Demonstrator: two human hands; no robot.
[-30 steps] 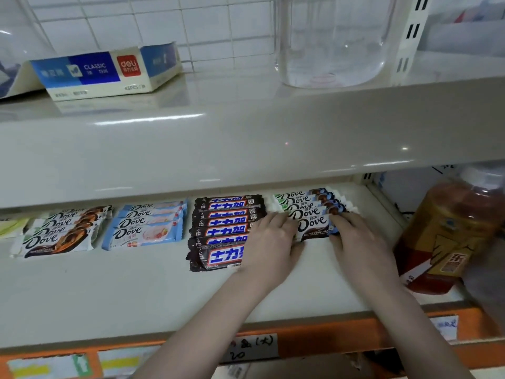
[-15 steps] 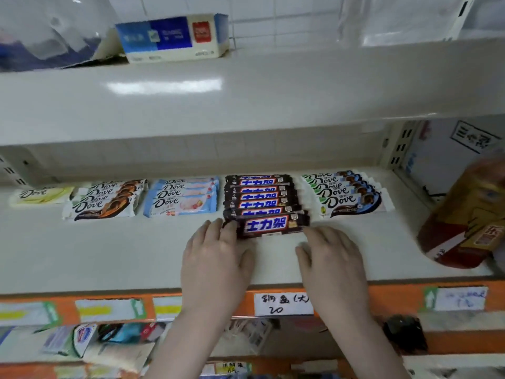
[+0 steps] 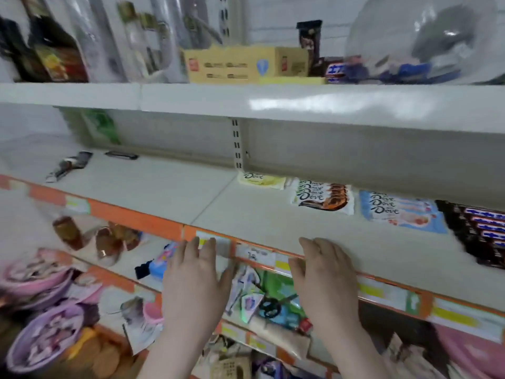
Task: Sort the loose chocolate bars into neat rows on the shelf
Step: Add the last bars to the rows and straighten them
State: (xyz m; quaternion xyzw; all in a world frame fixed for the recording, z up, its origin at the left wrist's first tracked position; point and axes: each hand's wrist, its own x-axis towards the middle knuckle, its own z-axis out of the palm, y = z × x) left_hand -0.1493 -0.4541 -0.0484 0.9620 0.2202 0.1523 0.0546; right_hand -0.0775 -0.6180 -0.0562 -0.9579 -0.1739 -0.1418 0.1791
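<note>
Both hands, left (image 3: 195, 280) and right (image 3: 325, 274), hover flat and empty at the cream metal shelf (image 3: 246, 222) edge. Dove and dark-wrapped chocolate bars (image 3: 401, 212) sit in rows right; a loose dark wrapper (image 3: 68, 165), probably a bar, lies far left, so I'd grab that next.

I see a yellow cardboard box (image 3: 246, 65) on the top shelf, a clear plastic dome (image 3: 420, 36) to its right, a dark bottle (image 3: 52, 47) with a red-yellow label at far left, and clear wrapped rolls (image 3: 142, 36) between bottle and box. Green packet (image 3: 101, 127) stands at the back of the middle level, a flat black item (image 3: 121, 155) lies near it. Lower level: brown jars (image 3: 68, 232), pink and purple bowls (image 3: 41, 305), scissors in green packaging (image 3: 273, 302). I note white price tags (image 3: 255, 254) on the orange strip; writing blurred.
</note>
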